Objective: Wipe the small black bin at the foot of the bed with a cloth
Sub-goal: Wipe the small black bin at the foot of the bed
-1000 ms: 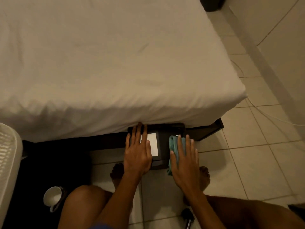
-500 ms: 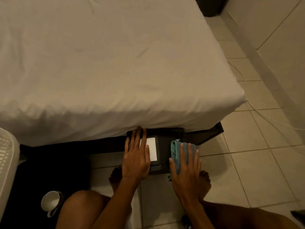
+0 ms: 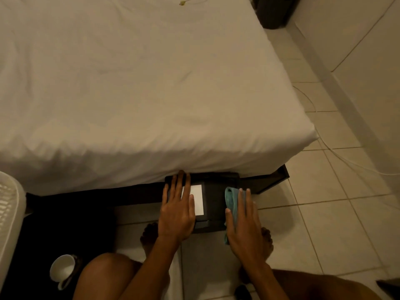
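The small black bin stands on the tiled floor, tucked under the foot edge of the bed. It carries a white label on its near face. My left hand lies flat on the bin's left side, fingers spread, partly covering the label. My right hand presses a teal cloth flat against the bin's right side; the cloth shows above my fingertips and below my palm.
A dark bed frame runs behind the bin. A white cup sits on a dark mat at lower left, beside a white basket. My knees and bare feet crowd the floor below. A white cable trails over the tiles at right.
My right hand has slid the cloth a little along the bin's right side. My left hand has stayed flat on the bin. The view has tilted slightly up.
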Tool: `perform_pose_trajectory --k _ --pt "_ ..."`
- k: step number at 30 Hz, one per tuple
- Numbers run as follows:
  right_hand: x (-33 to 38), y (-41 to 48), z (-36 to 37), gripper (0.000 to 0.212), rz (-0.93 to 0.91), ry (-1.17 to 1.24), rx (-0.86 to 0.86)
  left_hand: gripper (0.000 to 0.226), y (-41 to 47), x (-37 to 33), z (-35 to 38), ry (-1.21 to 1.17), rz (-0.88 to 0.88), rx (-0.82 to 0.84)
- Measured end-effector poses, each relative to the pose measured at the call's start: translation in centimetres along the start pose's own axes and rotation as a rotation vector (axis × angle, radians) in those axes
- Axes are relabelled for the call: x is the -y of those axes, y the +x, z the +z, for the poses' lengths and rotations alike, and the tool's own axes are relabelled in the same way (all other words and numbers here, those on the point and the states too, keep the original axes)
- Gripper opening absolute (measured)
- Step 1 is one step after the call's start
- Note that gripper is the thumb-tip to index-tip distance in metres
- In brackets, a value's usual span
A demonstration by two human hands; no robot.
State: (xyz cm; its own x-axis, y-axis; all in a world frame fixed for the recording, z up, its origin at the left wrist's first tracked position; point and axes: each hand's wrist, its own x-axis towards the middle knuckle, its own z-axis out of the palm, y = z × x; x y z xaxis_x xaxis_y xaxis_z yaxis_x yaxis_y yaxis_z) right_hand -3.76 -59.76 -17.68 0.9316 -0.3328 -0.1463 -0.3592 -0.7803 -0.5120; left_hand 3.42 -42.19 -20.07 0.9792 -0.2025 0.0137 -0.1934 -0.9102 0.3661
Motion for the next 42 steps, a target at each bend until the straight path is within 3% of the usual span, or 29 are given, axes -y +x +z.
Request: perform_pose_trajectory --k 6,11,15,16,21,23,26,28,31,33,37,40,42 --pt "1.2 6.2 0.5 0.059 0.055 0.008 -0.057 0.06 0.2 -0.1 0.2 0.009 -0.004 0.003" --pt "0.0 2.9 0.9 0.06 -0.218 -0.118 -0.056 0.061 0.2 -0.2 0.2 0.019 -0.01 -0.001" --pt "0.9 5.7 0.6 0.061 0.06 0.041 -0.112 0.062 0.2 -0.1 0.4 0.033 -0.002 0.006" --pt "1.6 5.6 0.8 0.061 0.05 0.019 -0.137 0.062 0.2 -0.1 0.4 0.038 -0.003 0.006" --pt "0.4 4.1 0.9 0.06 -0.331 -0.199 -0.07 0.061 0.3 -0.2 0.5 0.035 -0.008 -0.001" --pt "-0.5 5.1 0.6 0.06 -0.276 -0.198 -0.069 0.061 0.3 -0.2 0.5 0.028 -0.005 -0.005" --pt "0.7 5.3 1.2 0.056 -0.051 -0.071 -0.15 0.061 0.2 -0.2 0.5 0.034 -0.004 -0.016" --pt "1.9 4.6 1.9 0.056 -0.094 -0.092 -0.163 0.061 0.2 -0.2 0.4 0.036 -0.001 -0.015" --pt "1.5 4.2 1.7 0.06 -0.301 -0.164 -0.09 0.061 0.2 -0.2 0.3 0.035 -0.003 -0.009" --pt "0.4 5.0 1.1 0.061 -0.322 -0.155 -0.061 0.061 0.3 -0.3 0.2 0.04 -0.009 -0.003" --pt "2.1 5.2 1.6 0.053 -0.054 0.004 -0.179 0.062 0.3 -0.4 0.2 0.055 -0.019 0.005" --pt "3.0 4.3 2.3 0.058 -0.334 -0.118 -0.097 0.062 0.3 -0.3 0.2 0.039 -0.015 0.011" --pt "2.0 5.1 1.6 0.059 -0.361 -0.122 -0.075 0.062 0.3 -0.3 0.1 0.03 -0.014 0.002"
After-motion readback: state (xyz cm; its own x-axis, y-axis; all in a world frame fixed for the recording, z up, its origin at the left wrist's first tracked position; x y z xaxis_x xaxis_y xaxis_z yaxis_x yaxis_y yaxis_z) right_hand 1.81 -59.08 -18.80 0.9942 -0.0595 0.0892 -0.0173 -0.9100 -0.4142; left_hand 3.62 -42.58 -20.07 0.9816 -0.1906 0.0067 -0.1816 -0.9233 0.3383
